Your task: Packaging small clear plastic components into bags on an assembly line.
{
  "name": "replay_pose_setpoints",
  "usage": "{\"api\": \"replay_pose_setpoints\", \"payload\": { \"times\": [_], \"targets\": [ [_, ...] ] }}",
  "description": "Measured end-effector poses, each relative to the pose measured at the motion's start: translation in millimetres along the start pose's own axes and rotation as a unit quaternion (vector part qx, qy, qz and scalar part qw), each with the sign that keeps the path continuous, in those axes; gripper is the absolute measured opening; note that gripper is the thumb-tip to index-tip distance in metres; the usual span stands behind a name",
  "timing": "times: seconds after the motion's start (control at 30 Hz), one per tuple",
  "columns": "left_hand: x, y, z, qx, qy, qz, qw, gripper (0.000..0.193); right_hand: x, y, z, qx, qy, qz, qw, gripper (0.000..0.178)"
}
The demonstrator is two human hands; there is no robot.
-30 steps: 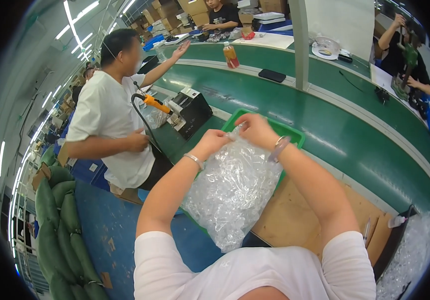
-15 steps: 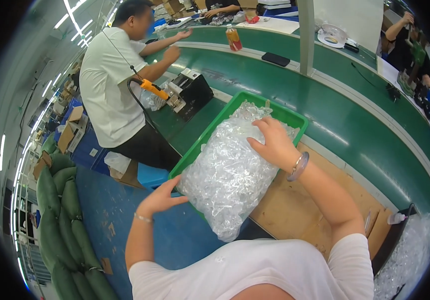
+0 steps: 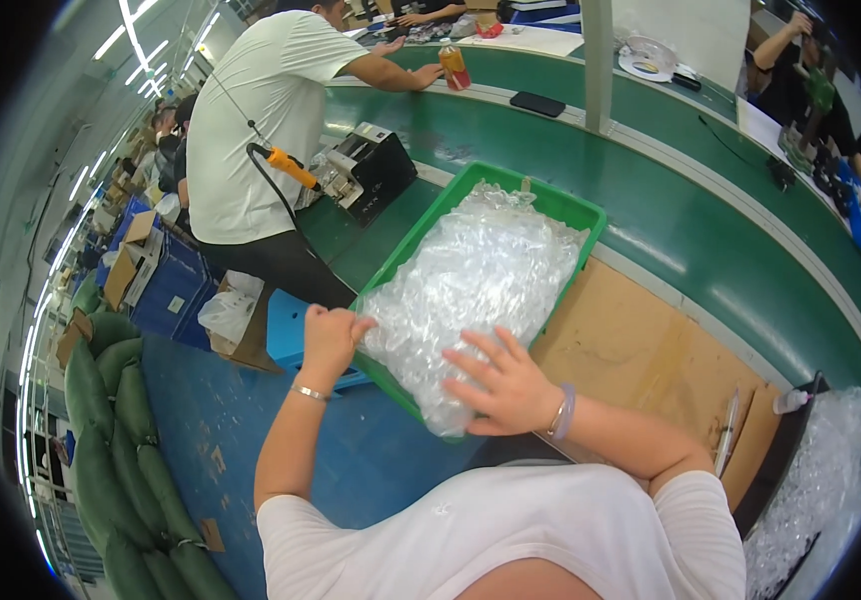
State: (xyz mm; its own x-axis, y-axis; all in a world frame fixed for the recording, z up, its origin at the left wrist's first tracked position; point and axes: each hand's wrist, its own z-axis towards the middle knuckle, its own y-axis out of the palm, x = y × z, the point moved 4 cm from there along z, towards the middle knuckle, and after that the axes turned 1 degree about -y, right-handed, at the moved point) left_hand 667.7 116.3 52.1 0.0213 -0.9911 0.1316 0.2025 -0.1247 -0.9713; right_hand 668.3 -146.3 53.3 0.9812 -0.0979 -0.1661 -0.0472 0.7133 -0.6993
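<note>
A big clear plastic bag [image 3: 471, 270], filled with small transparent pieces I cannot make out singly, lies in a green plastic bin [image 3: 589, 215]. The bag bulges over the bin's near end. At its left edge, beside the bin's rim, my left hand [image 3: 333, 340] has its fingers curled closed on the plastic. My right hand [image 3: 506, 385] rests on the near part of the bag with fingers spread, gripping nothing.
Brown board [image 3: 631, 350] covers the bench right of the bin. Beyond it runs a green conveyor [image 3: 691, 255]. An orange-handled tool [image 3: 291, 165] hangs near a black device [image 3: 381, 175]. A person [image 3: 271, 110] leans over the line. A blue stool [image 3: 287, 325] stands at left.
My right hand has come nearer along the bag, from its far part to its near end. My left hand's fingers have curled in. The co-worker has leaned forward, reaching toward the bottle.
</note>
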Motion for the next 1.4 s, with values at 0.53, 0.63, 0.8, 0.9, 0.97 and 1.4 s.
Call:
{"api": "replay_pose_setpoints", "payload": {
  "times": [0.53, 0.63, 0.8, 0.9, 0.97, 1.4],
  "targets": [
    [100.9, -118.7, 159.8, 0.327, 0.109, 0.014, 0.939, 0.052, 140.6, -113.5, 44.3, 0.404, 0.29, 0.111, 0.861, 0.022],
    [103.5, -129.0, 163.3, 0.347, 0.176, 0.128, 0.912, 0.053, 132.3, -115.0, 59.5, 0.315, 0.349, 0.041, 0.881, 0.022],
    [85.8, -136.5, 152.1, 0.333, 0.063, -0.116, 0.934, 0.056, 129.2, -119.7, 70.3, 0.393, 0.233, 0.088, 0.885, 0.022],
    [66.5, -128.8, 146.4, 0.303, 0.105, 0.013, 0.947, 0.056, 143.6, -109.9, 79.7, 0.295, 0.351, 0.062, 0.887, 0.023],
    [70.7, -129.8, 133.8, 0.306, 0.053, -0.093, 0.946, 0.056, 139.2, -118.0, 82.1, 0.341, 0.301, 0.087, 0.886, 0.023],
    [57.1, -100.2, 139.1, 0.203, -0.009, -0.288, 0.936, 0.057, 169.9, -100.2, 66.9, 0.323, 0.309, 0.189, 0.875, 0.021]
  ]
}}
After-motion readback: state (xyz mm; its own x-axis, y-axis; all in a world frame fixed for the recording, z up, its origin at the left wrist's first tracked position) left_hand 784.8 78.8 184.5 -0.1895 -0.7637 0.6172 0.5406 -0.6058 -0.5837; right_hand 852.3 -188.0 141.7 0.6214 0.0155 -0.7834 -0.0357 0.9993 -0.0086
